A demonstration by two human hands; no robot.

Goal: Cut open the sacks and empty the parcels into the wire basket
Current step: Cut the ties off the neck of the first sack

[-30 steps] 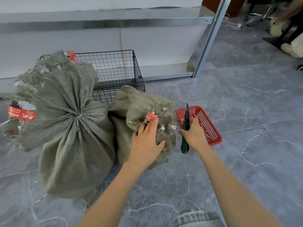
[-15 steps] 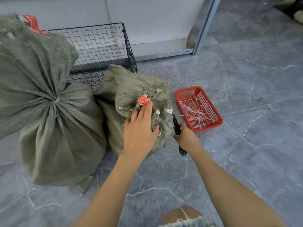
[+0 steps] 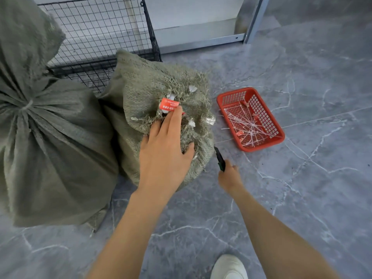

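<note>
Two grey-green woven sacks stand on the floor. The small sack point(image 3: 145, 85) is in the middle, its frayed, gathered top carrying a red tag point(image 3: 168, 104). My left hand point(image 3: 165, 152) lies flat on that top, fingers straight, fingertips at the tag. The big sack point(image 3: 52, 141), tied shut at its neck, fills the left side. My right hand point(image 3: 229, 176) grips a green-handled utility knife point(image 3: 219, 159), its blade pointing at the small sack's lower right side. The black wire basket point(image 3: 96, 35) stands behind both sacks.
A red plastic tray point(image 3: 279, 135) holding several cut white ties lies on the grey marble floor right of the small sack. A metal shelf frame point(image 3: 201, 42) runs along the back wall. My white shoe point(image 3: 229, 267) shows at the bottom edge.
The view has come closer and tilted down. My right hand lowered the knife from upright beside the tray to the small sack's lower right side. My left hand stays on the sack top.
</note>
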